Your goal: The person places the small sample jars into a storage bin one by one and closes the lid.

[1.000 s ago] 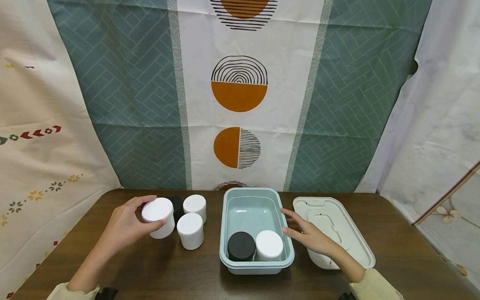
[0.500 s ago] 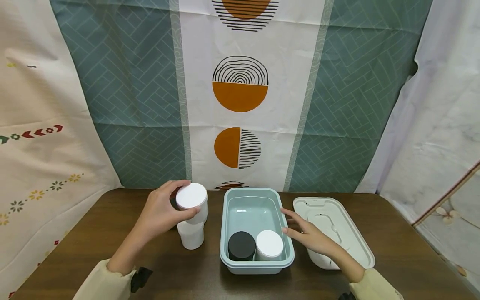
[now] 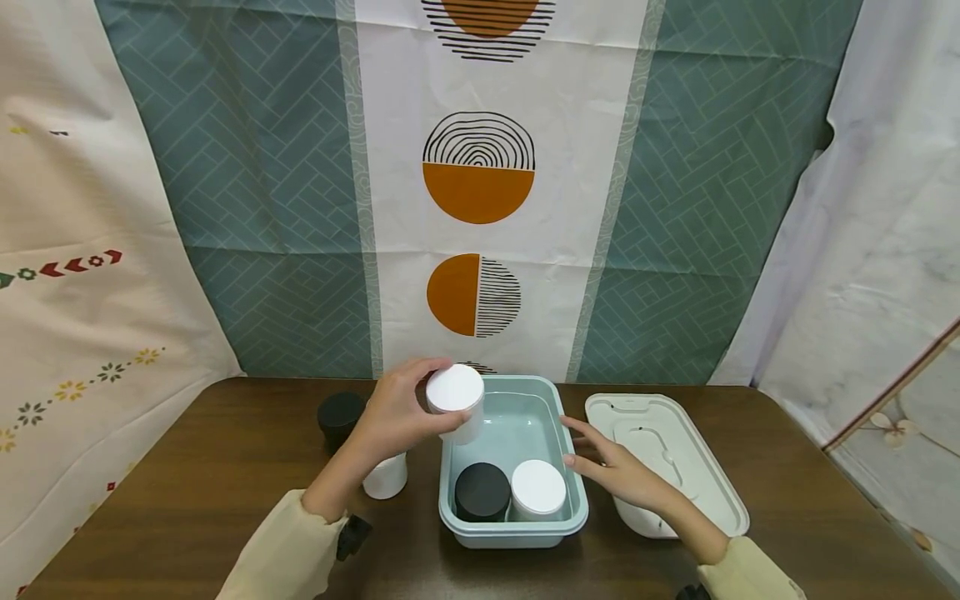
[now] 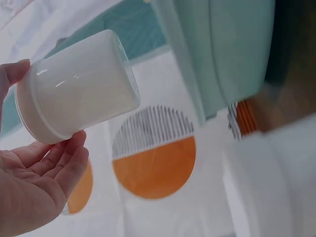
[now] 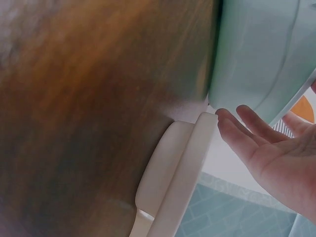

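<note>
My left hand (image 3: 397, 412) pinches a white lidded jar (image 3: 456, 393) by its lid, thumb on one side and fingers on the other. That jar overlaps the left rim of the pale blue-green plastic box (image 3: 517, 421) in the head view. In the left wrist view the jar's smooth white body (image 4: 84, 84) hangs free below the fingers. Inside the box, at its near end, a black-lidded jar (image 3: 482, 493) and a white-lidded jar (image 3: 538, 490) stand side by side. My right hand (image 3: 618, 471) lies at the box's right rim with fingers loosely extended.
Left of the box, a black jar (image 3: 340, 419) and a white jar (image 3: 386, 478) stand on the dark wooden table (image 3: 405, 554), partly behind my left hand and forearm. A pale box lid (image 3: 667, 450) lies right of the box. A patterned curtain (image 3: 480, 242) hangs behind the table.
My left hand has carried the white jar rightward from beside the other jars to over the box's left rim. The black jar at left shows again. My right hand has stayed put.
</note>
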A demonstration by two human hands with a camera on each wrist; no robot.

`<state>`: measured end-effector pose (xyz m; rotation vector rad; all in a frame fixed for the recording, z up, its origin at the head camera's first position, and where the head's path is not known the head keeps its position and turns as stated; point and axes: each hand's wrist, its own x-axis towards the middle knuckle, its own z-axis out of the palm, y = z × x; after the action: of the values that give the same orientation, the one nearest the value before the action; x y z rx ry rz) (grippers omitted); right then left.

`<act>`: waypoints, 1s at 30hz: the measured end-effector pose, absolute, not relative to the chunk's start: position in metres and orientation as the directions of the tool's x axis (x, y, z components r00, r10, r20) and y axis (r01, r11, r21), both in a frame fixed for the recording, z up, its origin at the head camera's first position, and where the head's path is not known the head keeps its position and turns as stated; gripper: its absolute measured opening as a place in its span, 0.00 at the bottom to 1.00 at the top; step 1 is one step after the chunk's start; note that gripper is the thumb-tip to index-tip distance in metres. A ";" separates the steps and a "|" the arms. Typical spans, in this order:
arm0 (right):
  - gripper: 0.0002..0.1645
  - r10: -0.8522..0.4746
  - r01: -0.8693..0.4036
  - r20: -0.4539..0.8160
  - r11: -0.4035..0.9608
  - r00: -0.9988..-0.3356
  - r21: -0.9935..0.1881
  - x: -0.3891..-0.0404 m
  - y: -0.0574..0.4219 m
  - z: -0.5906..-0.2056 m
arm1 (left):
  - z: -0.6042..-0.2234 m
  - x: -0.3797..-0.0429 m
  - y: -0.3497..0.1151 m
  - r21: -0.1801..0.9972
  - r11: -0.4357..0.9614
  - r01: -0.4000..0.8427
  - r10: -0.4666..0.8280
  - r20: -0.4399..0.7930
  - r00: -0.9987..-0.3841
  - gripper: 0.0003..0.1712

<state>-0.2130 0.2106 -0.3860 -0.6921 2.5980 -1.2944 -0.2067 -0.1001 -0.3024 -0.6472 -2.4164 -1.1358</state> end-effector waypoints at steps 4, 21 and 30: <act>0.35 -0.466 -0.327 0.058 0.522 -0.883 -0.788 -0.213 0.211 -0.386 | -0.310 -0.211 -0.087 0.626 0.554 0.549 0.256 0.500 -0.827 0.33; 0.35 -0.472 -0.337 0.072 0.506 -0.879 -0.794 -0.214 0.211 -0.387 | -0.353 -0.223 -0.071 0.671 0.556 0.491 0.302 0.387 -0.871 0.35; 0.35 -0.487 -0.347 0.081 0.488 -0.870 -0.801 -0.214 0.211 -0.388 | -0.363 -0.225 -0.073 0.623 0.586 0.518 0.339 0.393 -0.855 0.35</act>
<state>-0.2142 0.2110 -0.3883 -0.7265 2.5713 -1.3297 -0.2247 -0.0731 -0.3634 -0.7106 -2.5847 -1.1277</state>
